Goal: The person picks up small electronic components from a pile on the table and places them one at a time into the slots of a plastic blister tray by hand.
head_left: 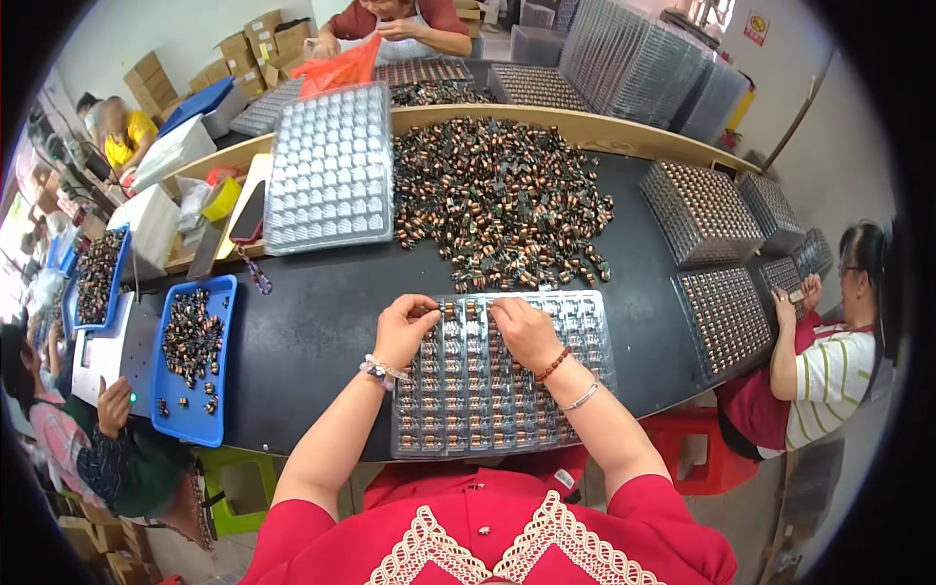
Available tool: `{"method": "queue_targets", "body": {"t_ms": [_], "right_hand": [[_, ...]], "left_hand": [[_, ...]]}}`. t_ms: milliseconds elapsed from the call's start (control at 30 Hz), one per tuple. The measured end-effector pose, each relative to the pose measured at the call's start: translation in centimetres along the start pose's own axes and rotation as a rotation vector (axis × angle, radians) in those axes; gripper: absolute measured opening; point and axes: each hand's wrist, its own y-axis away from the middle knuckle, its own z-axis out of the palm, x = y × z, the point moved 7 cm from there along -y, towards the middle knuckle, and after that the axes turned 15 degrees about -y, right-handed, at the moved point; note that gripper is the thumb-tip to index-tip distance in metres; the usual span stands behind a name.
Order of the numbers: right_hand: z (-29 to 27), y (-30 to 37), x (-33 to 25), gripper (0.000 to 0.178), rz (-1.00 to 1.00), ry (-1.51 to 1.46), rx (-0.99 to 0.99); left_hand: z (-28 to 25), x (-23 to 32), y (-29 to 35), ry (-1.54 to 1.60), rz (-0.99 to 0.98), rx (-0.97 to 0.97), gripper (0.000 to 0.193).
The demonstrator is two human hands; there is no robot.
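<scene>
A clear plastic tray (597, 363) with rows of pockets lies in front of me. Small copper-wound coils (472, 363) fill its left and middle columns, while pockets toward the right show pale. At the tray's far left corner, my left hand (403, 333) is closed, its thumb and fingers pinching a copper coil at the top row. My right hand (527, 334) is also closed, fingertips down at the same row a few pockets to the right; what they hold is hidden. Just beyond the tray spreads a large heap of loose coils (502, 190).
An unfilled clear tray stack (331, 175) rests left of the heap, by a phone (250, 213). A blue tray (219, 390) of loose coils lies at left. Filled trays (723, 320) stand at right, near a seated co-worker (829, 361). Another person (395, 29) works across the wooden ledge (624, 146).
</scene>
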Motion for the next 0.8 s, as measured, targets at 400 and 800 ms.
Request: {"method": "queue_targets", "body": {"t_ms": [400,800], "right_hand": [[-0.5,-0.6,-0.4,0.011,-0.064,0.018,0.105],[-0.8,-1.0,1.9,0.006,0.094,-0.326,0.075]], "left_hand": [[0.3,-0.6,-0.2,-0.019,0.046,0.018,0.014],[-0.1,0.6,0.1,-0.078,0.105,0.062,0.014]]}}
